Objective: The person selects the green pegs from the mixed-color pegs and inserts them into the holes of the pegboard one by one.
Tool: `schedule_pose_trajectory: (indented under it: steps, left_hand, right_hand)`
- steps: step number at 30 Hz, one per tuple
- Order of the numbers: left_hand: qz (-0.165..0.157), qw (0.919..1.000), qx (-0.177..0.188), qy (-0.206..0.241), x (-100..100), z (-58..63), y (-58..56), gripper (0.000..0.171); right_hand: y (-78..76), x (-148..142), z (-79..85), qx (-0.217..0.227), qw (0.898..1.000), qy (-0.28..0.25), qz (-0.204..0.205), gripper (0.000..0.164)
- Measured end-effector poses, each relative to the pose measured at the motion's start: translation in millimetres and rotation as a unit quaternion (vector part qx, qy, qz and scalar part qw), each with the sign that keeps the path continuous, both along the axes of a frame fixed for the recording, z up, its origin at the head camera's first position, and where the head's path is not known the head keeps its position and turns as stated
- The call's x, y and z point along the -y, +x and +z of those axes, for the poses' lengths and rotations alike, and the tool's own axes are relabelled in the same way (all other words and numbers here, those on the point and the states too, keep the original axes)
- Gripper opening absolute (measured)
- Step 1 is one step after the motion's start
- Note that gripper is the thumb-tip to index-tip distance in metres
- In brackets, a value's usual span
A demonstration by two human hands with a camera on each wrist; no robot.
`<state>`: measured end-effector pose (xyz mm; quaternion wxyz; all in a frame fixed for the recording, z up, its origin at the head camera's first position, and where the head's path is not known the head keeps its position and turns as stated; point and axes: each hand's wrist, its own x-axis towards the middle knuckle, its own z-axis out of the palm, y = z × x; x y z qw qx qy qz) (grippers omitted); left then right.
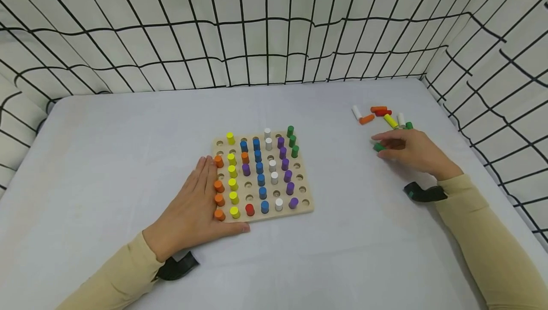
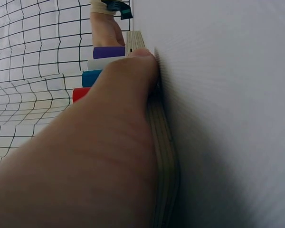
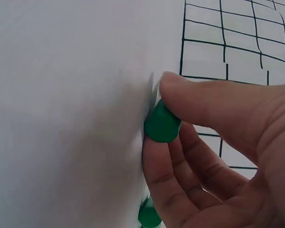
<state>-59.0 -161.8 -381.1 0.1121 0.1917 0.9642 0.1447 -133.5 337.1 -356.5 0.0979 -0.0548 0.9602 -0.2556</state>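
Observation:
A square wooden pegboard (image 1: 306,200) stands on the white surface with rows of orange, yellow, blue, white, purple and green pegs, plus a red peg (image 1: 250,209) at its front. My left hand (image 1: 192,208) lies against the board's left side with straight fingers, the thumb along the front edge; the left wrist view shows that thumb (image 2: 128,80) touching the edge. Off to the right, my right hand (image 1: 408,150) pinches a green peg (image 3: 162,124) between thumb and fingers, at the surface. Another green peg (image 3: 149,216) lies close below those fingers in the right wrist view.
Loose pegs lie beyond the right hand: a white peg (image 1: 357,112), an orange peg (image 1: 366,119), a red peg (image 1: 383,113), a yellow peg (image 1: 390,121) and others. A black wire grid (image 1: 265,29) borders the back and sides. Several board holes hold no peg.

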Motion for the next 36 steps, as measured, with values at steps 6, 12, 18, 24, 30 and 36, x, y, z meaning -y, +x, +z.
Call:
schedule_pose_trajectory:
  steps: [6, 12, 18, 24, 30, 36]
  left_hand:
    - [-0.002, 1.0, -0.001, -0.003, 1, -0.4, 0.0, 0.149]
    - [-0.008, 1.0, -0.001, -0.003, -2, -1.7, -1.5, 0.148]
    - [-0.006, 1.0, 0.003, -0.007, -2, -2.6, -3.2, 0.147]
    - [-0.003, 1.0, 0.004, -0.003, 0, -3.6, -2.7, 0.148]
    - [-0.005, 1.0, -0.001, -0.002, 1, -3.7, -2.4, 0.147]
    - [-0.006, 1.0, -0.002, 0.003, 2, -3.5, -2.2, 0.147]
  right_hand:
    - [3.4, 11, -3.4, -0.011, 0.999, -0.048, -0.01, 0.043]
    - [8.5, 22, -6.8, -0.016, 0.992, -0.117, -0.042, 0.043]
    - [7.3, 47, -3.1, -0.007, 0.974, -0.218, -0.055, 0.047]
    - [5.9, 82, 5.2, 0.009, 0.963, -0.268, -0.032, 0.043]
    - [4.1, 109, 4.5, 0.027, 0.957, -0.29, -0.014, 0.039]
    - [1.7, 128, -1.6, 0.058, 0.941, -0.334, 0.021, 0.04]
